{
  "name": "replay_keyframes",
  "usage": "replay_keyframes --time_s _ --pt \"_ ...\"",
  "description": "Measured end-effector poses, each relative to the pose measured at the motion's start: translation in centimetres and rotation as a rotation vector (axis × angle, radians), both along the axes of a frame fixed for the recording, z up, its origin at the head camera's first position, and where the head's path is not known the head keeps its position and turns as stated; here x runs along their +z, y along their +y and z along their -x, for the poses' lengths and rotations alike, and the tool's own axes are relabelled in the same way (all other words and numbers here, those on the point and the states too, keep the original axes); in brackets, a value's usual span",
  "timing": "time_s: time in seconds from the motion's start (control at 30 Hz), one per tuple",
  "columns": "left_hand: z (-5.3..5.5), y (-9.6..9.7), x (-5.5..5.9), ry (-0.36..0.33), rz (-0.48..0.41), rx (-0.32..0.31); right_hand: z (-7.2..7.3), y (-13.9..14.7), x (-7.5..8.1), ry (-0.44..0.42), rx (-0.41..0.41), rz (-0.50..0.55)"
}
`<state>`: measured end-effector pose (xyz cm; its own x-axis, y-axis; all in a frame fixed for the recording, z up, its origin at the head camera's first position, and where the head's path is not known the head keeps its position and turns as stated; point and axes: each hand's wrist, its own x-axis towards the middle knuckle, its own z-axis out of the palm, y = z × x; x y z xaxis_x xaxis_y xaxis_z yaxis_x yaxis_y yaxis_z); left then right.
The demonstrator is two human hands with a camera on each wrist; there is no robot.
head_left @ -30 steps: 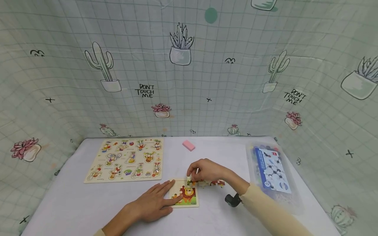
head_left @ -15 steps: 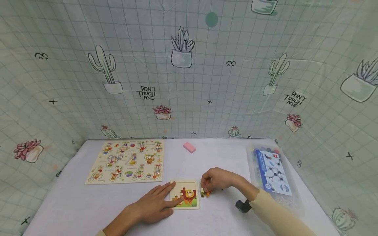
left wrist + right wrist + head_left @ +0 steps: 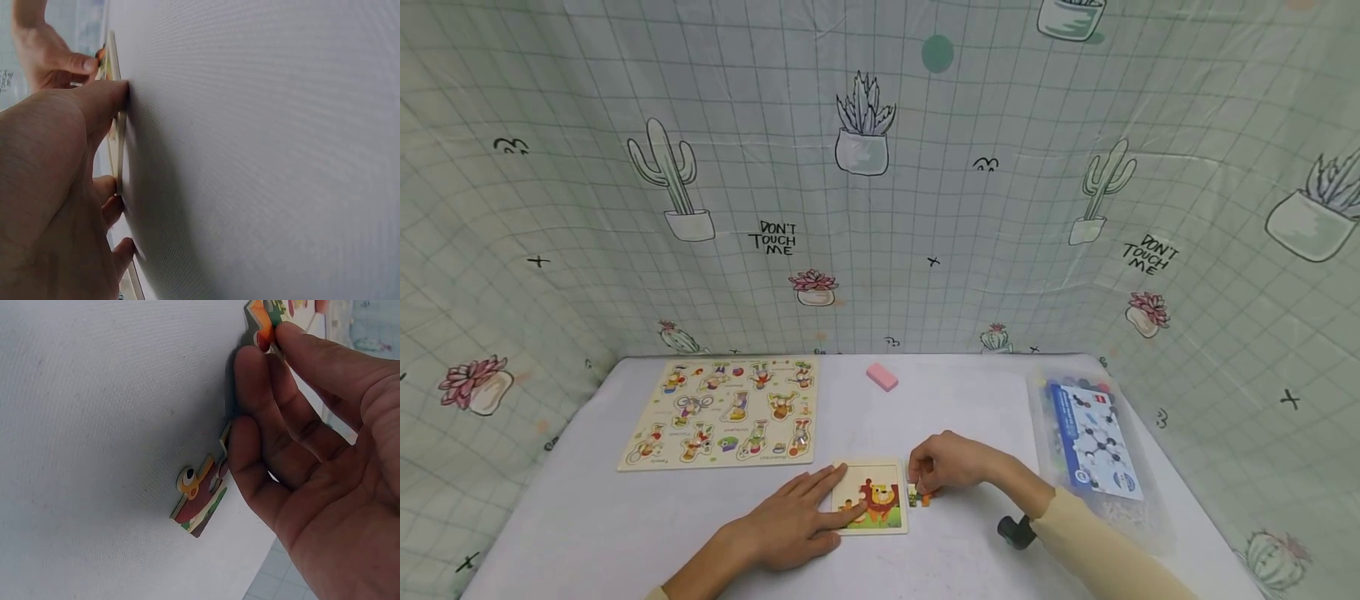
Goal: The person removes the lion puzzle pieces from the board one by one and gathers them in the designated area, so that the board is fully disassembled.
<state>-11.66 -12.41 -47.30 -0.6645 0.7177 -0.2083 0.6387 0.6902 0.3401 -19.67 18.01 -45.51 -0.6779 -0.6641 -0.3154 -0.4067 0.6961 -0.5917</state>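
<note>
A small square wooden jigsaw board (image 3: 865, 472) lies at the front middle of the table, with a lion picture (image 3: 881, 500) in its lower right part and bare wood above. My left hand (image 3: 793, 517) rests along the board's left side, fingers spread and the index reaching over it. Just right of the board, my right hand (image 3: 953, 462) pinches a green-and-white jigsaw piece (image 3: 913, 494) low over the table. An orange piece (image 3: 262, 322) sits right beside it. Behind the right hand's curled fingers lies a dark red piece with an eye (image 3: 200, 500), partly joined to another mostly hidden one.
A large wooden peg puzzle (image 3: 722, 412) with animal figures lies at the back left. A pink block (image 3: 882, 377) sits at the back middle. On the right stands a clear plastic box (image 3: 1097, 442) with a blue label; a small black object (image 3: 1017, 532) is by the right sleeve.
My right hand has moved from over the board's upper right to the table beside it, carrying the piece along. The left hand keeps its place on the board.
</note>
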Motion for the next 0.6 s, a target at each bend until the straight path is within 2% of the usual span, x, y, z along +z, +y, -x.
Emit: replay_keyframes --time_s 0.33,0.6 --pt "-0.06 -0.06 0.06 0.027 0.003 -0.014 -0.07 -0.18 -0.09 0.053 0.018 -0.04" --pt "-0.02 -0.01 0.01 0.017 0.006 -0.004 -0.21 -0.35 0.12 0.053 0.016 -0.062"
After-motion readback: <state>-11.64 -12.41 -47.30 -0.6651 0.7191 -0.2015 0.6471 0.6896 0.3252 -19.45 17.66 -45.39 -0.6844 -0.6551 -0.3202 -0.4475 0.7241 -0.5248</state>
